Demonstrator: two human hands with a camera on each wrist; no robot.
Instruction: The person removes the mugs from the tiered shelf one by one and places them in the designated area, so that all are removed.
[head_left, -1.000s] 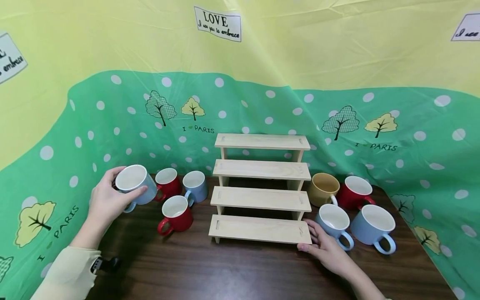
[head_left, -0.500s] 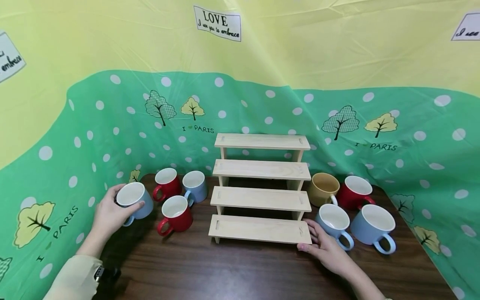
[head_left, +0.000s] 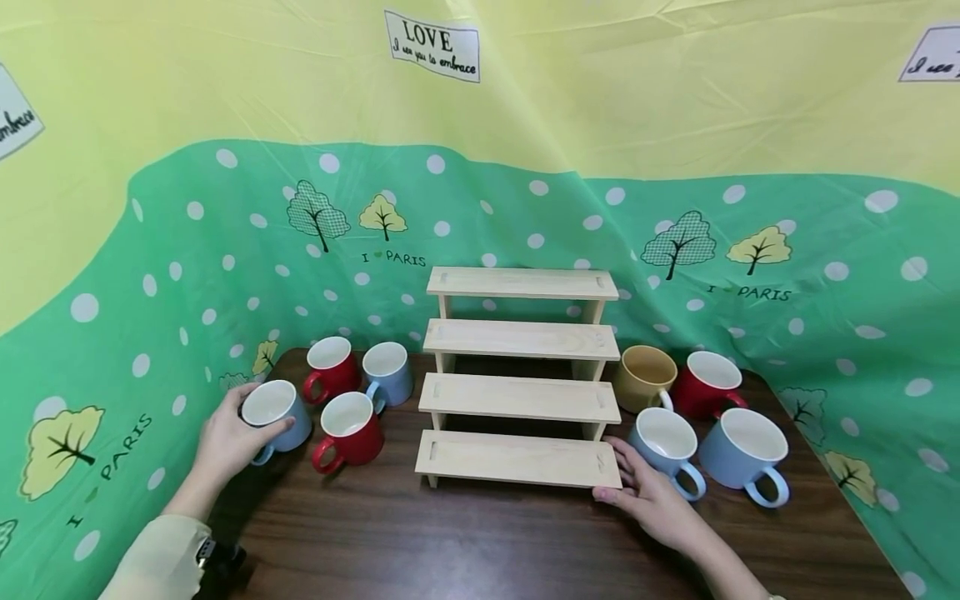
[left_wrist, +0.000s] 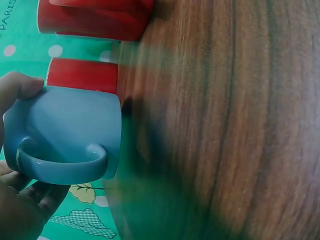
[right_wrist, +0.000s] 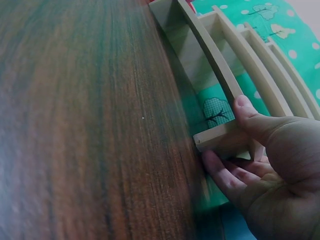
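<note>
My left hand (head_left: 232,437) grips a light-blue mug (head_left: 279,421) with a white inside at the left of the table. In the left wrist view its thumb and fingers lie round the mug's upper part, and the handle (left_wrist: 65,170) is free of the hand. The mug is nearly upright and low; whether its base touches the table I cannot tell. With its thumb on the front edge, my right hand (head_left: 652,496) holds the right end of the lowest step of a four-tier wooden display stand (head_left: 517,458). In the right wrist view its fingers wrap round the stand's end (right_wrist: 225,140).
Two red mugs (head_left: 352,429) and another light-blue mug (head_left: 388,375) stand left of the stand. To its right are a tan mug (head_left: 641,383), a red mug (head_left: 708,387) and two light-blue mugs (head_left: 742,454). A patterned cloth (head_left: 517,217) hangs behind the brown table (head_left: 450,542).
My left hand has lowered the light-blue mug toward the tabletop, moving it slightly right at the end. My right hand and the stand have stayed in place.
</note>
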